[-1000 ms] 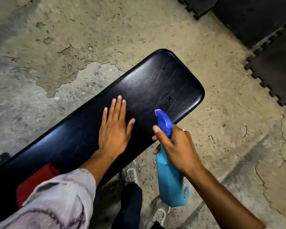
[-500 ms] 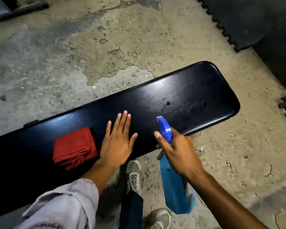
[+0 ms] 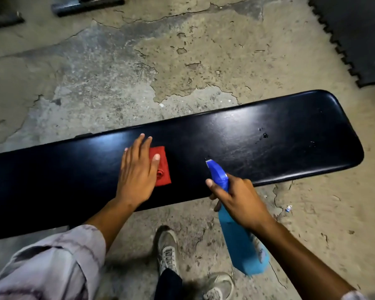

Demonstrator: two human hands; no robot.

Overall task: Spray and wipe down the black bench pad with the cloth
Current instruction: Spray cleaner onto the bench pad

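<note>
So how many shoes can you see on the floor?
2. One shoe is on the floor just below the bench pad; the other shoe is at the bottom edge, partly cut off.

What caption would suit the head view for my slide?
Left hand flat on a red cloth on the black bench pad; right hand holds a blue spray bottle.

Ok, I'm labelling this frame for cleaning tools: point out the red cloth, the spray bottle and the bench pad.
red cloth [image 3: 163, 169], head view, its exposed right half.
spray bottle [image 3: 240, 245], head view, its light blue body.
bench pad [image 3: 290, 152], head view, bare top near the droplets.
</note>
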